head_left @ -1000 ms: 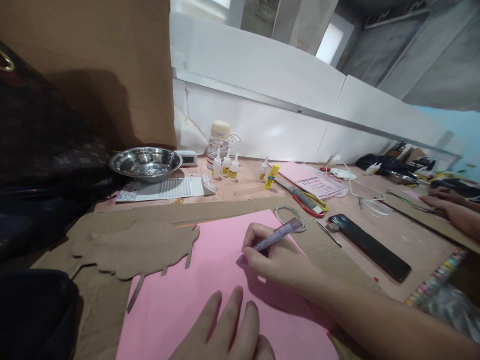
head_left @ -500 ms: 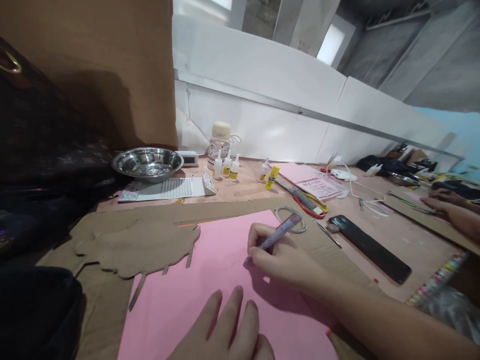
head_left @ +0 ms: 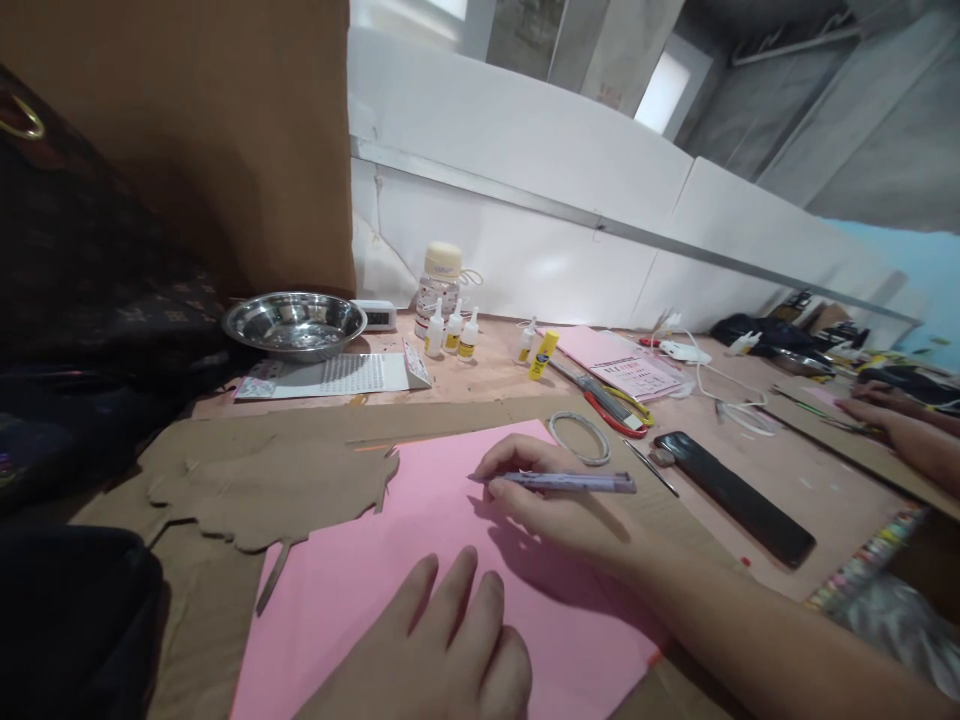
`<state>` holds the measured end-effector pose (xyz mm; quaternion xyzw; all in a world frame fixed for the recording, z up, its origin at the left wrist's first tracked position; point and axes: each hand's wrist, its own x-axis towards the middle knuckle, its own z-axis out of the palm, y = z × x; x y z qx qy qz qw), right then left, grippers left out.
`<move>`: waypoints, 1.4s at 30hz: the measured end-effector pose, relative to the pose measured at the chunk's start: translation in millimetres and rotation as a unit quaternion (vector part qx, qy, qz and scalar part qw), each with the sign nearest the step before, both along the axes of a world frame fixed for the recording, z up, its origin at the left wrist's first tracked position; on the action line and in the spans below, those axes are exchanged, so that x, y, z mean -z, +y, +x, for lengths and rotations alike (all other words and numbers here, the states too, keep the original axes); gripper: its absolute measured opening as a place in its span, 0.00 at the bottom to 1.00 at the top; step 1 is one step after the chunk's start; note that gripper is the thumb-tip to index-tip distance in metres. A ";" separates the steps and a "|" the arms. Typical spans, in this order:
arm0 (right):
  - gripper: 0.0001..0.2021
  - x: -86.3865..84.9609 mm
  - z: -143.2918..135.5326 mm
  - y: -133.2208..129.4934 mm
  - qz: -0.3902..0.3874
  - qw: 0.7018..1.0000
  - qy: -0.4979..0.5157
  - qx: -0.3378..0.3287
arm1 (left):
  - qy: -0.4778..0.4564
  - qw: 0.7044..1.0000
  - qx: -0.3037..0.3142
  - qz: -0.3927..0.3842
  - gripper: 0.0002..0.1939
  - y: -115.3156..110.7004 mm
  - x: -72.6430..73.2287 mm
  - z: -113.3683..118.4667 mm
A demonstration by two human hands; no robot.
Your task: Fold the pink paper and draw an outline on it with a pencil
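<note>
A sheet of pink paper lies over brown cardboard in front of me. My left hand rests flat on its near part, fingers spread. A pale purple pen is gripped in my right hand, tilted low with its tip pointing left, at or just above the paper; contact cannot be made out. At the paper's upper left lies a cut-out cardboard shape with a ragged edge and thin strips, overlapping the sheet. A white ring sits just beyond my right hand.
Beyond the cardboard are a metal bowl, a desk calendar, small glue bottles, a glue stick and red-and-yellow-handled scissors. A black phone-like slab lies at right. Another person's hands work at far right.
My right hand has shifted slightly left and up, and the pen has tipped from steep to nearly level. My left hand has slid a little up the paper.
</note>
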<state>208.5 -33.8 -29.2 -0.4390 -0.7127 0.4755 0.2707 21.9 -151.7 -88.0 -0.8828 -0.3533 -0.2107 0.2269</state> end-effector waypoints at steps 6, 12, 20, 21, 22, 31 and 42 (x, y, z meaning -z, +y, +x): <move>0.06 12.7 3.0 8.2 0.002 1.000 -0.012 -0.016 | 0.010 1.000 0.015 -0.025 0.11 3.3 -4.5 -1.1; 0.08 11.5 1.8 9.8 -0.003 0.999 -0.036 -0.008 | 0.021 0.998 0.024 -0.049 0.13 -2.0 -8.9 -3.7; 0.06 18.2 3.4 11.3 0.019 0.999 -0.044 -0.013 | 0.003 0.987 0.024 -0.157 0.18 7.5 -17.5 8.5; 0.06 17.6 3.5 10.9 0.016 0.999 -0.046 -0.013 | 0.001 0.986 0.024 -0.165 0.19 9.3 -20.1 10.2; 0.07 16.8 3.4 10.4 0.012 0.999 -0.047 -0.014 | -0.001 0.985 0.025 -0.169 0.20 10.8 -22.3 11.1; 0.07 11.6 1.6 9.4 -0.003 0.999 -0.047 -0.012 | 0.023 0.991 0.030 -0.125 0.15 -0.6 -12.0 -4.6; 0.05 7.3 1.7 6.2 0.012 0.998 -0.059 -0.014 | 0.024 0.997 0.034 -0.063 0.14 0.6 -14.2 -3.5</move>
